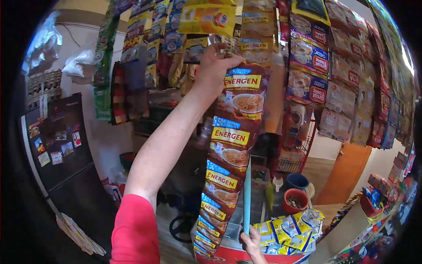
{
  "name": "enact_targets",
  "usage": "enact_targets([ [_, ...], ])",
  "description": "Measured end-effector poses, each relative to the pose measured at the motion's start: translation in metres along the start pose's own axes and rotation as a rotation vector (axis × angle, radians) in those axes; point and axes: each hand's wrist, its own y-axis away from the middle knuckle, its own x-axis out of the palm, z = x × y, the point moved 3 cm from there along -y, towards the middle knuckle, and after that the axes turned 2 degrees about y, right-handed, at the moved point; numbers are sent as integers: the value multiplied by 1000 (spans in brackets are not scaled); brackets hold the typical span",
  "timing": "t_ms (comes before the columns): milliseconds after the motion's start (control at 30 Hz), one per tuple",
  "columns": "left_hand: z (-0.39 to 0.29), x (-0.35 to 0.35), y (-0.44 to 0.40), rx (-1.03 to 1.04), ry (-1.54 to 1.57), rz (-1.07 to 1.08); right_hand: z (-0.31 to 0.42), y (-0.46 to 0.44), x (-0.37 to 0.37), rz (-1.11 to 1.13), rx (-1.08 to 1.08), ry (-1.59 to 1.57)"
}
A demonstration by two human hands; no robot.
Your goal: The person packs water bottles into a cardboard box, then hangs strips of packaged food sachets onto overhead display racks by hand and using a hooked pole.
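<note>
My left hand [214, 72] is raised at the upper middle, its fingers closed on the top end of a long strip of brown Energen cereal sachets [228, 136]. The strip hangs down from it at a slant, its lower sachets near the counter. Low in the view, my right hand [252, 243] is wrapped round a light blue stick [247, 198], which stands upright just behind the strip. The stick's upper end is hidden by the sachets. Beside my right hand lies a pile of yellow and blue sachets [290, 231].
Hanging sachet strips [307, 61] crowd the top and right. A red bowl of coins [296, 201] and a dark blue bowl [297, 181] stand on the counter. At left is a dark refrigerator [66, 149]; a stocked shelf [351, 229] stands at right.
</note>
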Motion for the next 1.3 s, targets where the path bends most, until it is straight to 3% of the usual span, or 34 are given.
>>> enact_targets([
  [233, 18, 1, 7, -26, -264, 108, 11, -20, -6, 5, 83, -172],
  [367, 33, 4, 79, 13, -474, 220, 40, -57, -12, 80, 15, -181],
  [433, 54, 2, 110, -306, -249, 262, 71, -81, -18, 75, 4, -139],
  [467, 61, 0, 119, -239, -253, 309, 87, -93, -19, 75, 4, -117],
  [567, 83, -7, 118, -403, -39, 279, 122, -127, -22, 157, -4, -109],
  [733, 84, 9, 45, -355, 113, 252, 193, -178, -22, 216, -123, 15],
  [833, 65, 23, 3, -428, 162, 237, 235, -203, -18, 266, -134, 8],
  [1033, 25, 44, -55, -182, 28, 206, 263, -189, -8, 489, -248, -246],
  [1067, 23, 44, -59, -222, 7, 191, 262, -186, -8, 534, -246, -309],
  [1133, 20, 45, -62, -319, -41, 164, 264, -193, -10, 430, -268, -336],
  [1300, 11, 40, -94, 14, -202, 291, 295, -227, 0, 263, -414, -293],
])
